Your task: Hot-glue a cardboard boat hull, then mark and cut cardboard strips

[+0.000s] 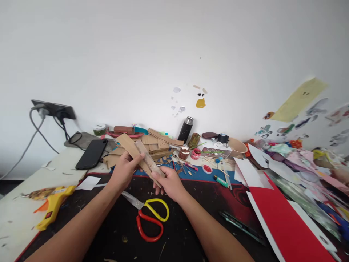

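A strip of brown cardboard point(127, 142) and a clear ruler point(147, 157) lie one against the other, held up over the desk. My left hand point(125, 171) grips the cardboard strip near its middle, with the thumb on top. At the lower right end, my right hand point(169, 182) pinches the ruler and the cardboard together under its thumb. Scissors point(148, 213) with one red and one yellow handle rest on the black mat point(120, 233) below my hands, partly spread. Part of the scissor blades is hidden by my left forearm.
Left are a yellow glue gun point(53, 207) and a black phone point(92, 154). Cardboard scraps point(160, 143) pile up behind my hands, near a black flask point(186, 129) and paint jars point(184, 151). A green cutter point(220, 181) and red card point(289, 222) lie right.
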A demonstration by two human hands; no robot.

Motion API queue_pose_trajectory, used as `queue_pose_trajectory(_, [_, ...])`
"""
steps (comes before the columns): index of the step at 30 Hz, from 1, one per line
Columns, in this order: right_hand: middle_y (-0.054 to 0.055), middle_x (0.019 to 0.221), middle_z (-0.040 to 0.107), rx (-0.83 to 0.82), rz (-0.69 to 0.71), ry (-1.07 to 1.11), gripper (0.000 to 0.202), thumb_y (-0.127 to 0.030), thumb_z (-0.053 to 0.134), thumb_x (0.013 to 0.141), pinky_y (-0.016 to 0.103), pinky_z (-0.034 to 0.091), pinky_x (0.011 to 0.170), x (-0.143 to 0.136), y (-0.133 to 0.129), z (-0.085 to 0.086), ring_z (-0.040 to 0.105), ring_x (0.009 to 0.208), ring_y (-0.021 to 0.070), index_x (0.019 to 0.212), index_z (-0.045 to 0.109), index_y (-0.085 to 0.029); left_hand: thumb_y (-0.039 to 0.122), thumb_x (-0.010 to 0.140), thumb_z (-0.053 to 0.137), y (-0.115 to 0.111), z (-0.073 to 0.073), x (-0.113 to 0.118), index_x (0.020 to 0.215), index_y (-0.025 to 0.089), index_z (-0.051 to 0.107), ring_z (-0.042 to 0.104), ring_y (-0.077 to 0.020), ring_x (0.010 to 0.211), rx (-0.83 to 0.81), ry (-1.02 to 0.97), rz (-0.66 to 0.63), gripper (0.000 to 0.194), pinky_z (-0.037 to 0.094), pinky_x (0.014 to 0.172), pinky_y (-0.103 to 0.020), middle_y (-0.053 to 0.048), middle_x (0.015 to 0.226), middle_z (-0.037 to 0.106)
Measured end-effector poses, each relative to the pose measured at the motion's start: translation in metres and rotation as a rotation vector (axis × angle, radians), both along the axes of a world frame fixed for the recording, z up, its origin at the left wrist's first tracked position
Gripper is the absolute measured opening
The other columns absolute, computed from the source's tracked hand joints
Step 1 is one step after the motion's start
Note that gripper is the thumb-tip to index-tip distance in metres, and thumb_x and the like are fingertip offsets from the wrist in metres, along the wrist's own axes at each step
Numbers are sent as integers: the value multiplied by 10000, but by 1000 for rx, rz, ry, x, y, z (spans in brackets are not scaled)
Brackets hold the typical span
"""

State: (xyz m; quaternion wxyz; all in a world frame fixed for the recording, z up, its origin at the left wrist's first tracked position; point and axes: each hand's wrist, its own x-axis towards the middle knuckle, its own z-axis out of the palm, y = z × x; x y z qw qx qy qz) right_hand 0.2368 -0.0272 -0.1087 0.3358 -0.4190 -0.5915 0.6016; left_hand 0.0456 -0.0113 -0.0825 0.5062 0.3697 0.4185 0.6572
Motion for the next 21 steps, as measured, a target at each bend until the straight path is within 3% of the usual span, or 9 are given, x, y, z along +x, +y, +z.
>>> queue_pose_trajectory(7, [-39, 632, 685, -38, 62, 47, 512, -703, 790, 880, 206, 328, 382, 4, 9, 0, 577, 408, 102, 870, 600, -229, 532, 586, 1062, -1, -3, -6, 951, 172, 768, 666, -174, 709, -38, 16, 9, 591, 562, 573, -260, -36, 860, 756])
queue_pose_trajectory(12, [-47, 652, 679, -39, 75, 79, 425, -615, 790, 917, 202, 355, 401, 19, 5, -3, 558, 411, 87, 902, 630, -222, 450, 660, 1043, -6, -5, 0, 1026, 184, 803, 722, -204, 761, -42, 18, -78, 513, 574, 576, -259, -63, 936, 808])
queue_pose_trajectory(21, [-42, 660, 691, -25, 33, 88, 400, -593, 780, 930, 205, 358, 401, 25, 10, 3, 592, 432, 105, 1009, 689, -212, 347, 680, 1021, -5, -6, 6, 994, 170, 778, 704, -167, 701, -47, -23, -45, 435, 560, 546, -233, -53, 926, 806])
